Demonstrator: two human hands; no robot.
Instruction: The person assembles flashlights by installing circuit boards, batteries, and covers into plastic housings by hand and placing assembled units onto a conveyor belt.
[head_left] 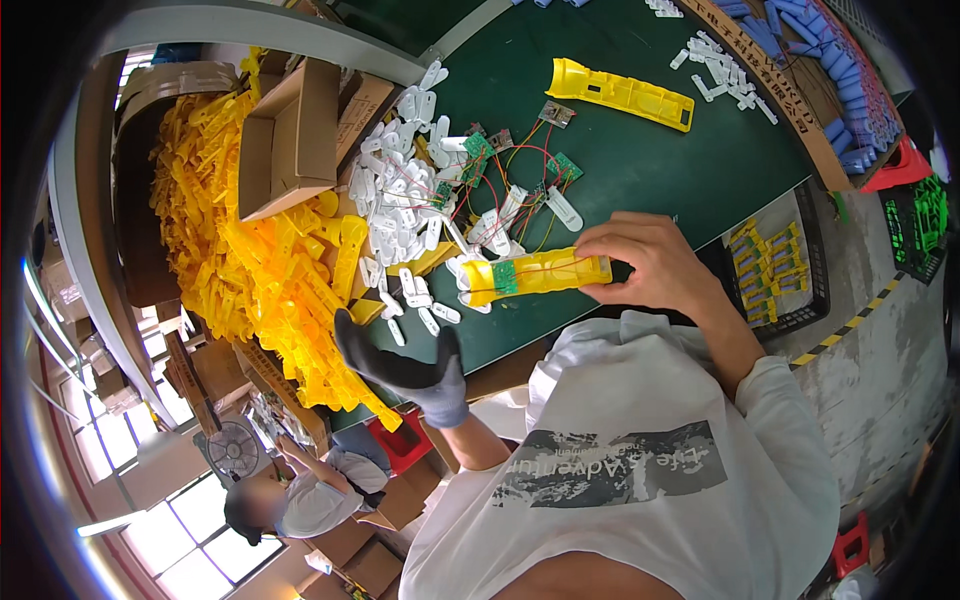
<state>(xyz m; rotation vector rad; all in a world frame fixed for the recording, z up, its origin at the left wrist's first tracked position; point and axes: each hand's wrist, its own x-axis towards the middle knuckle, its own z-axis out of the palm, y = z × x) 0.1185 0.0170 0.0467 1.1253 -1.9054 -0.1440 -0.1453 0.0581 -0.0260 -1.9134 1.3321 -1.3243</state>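
Observation:
My right hand (pixel 650 262) is bare and pinches the right end of a yellow plastic half-shell (pixel 550 272) at the table's near side. Inside the shell's left end sits a small green circuit board (pixel 504 278), with thin wires running along the shell. My left hand (pixel 405 372), in a dark grey glove, is held off the table's near edge with thumb and fingers spread and nothing in it. It is nearest to the heap of yellow plastic parts (pixel 290 290) and some loose white plastic pieces (pixel 415 290). Another yellow half-shell (pixel 625 93) lies farther back.
Circuit boards with red and yellow wires (pixel 563 167) lie beyond my right hand, by a white pile (pixel 385 185). An open cardboard box (pixel 290 140) stands left. Blue cylindrical cells (pixel 845 80) fill a far-right box. A black crate (pixel 770 265) holds yellow pieces. Another person (pixel 320 495) works lower left.

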